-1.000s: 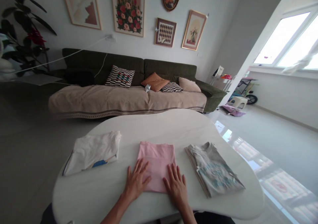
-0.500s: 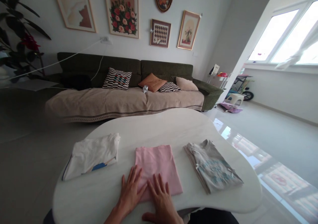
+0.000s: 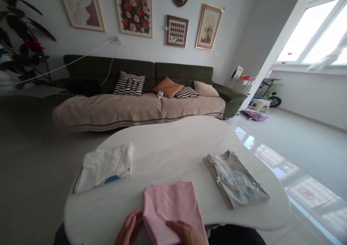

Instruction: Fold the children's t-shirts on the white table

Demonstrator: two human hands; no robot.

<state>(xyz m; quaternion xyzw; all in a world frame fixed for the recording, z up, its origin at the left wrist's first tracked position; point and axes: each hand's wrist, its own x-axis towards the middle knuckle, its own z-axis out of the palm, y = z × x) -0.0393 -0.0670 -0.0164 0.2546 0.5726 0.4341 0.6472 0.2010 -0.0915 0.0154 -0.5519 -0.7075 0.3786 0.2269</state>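
Observation:
A pink folded garment lies at the front edge of the white table, its near part reaching toward me. My right hand grips its near end, thumb across the top and the other fingers out of sight. At its left edge is my left hand, fingers together and bent against the side, tips partly hidden by the fabric. To the left rests a folded white garment with a blue print. On the right sits a folded grey garment with teal lettering. Neither hand touches those two.
The white table has a curved outline. Behind it stands a dark green sofa with a beige cover and several cushions. A plant is at far left. A white stool and a purple item are on the floor at right.
The pink garment has come toward me, to the table's front edge. My hands, earlier spread flat on it, have drawn back and closed at its left side and near end.

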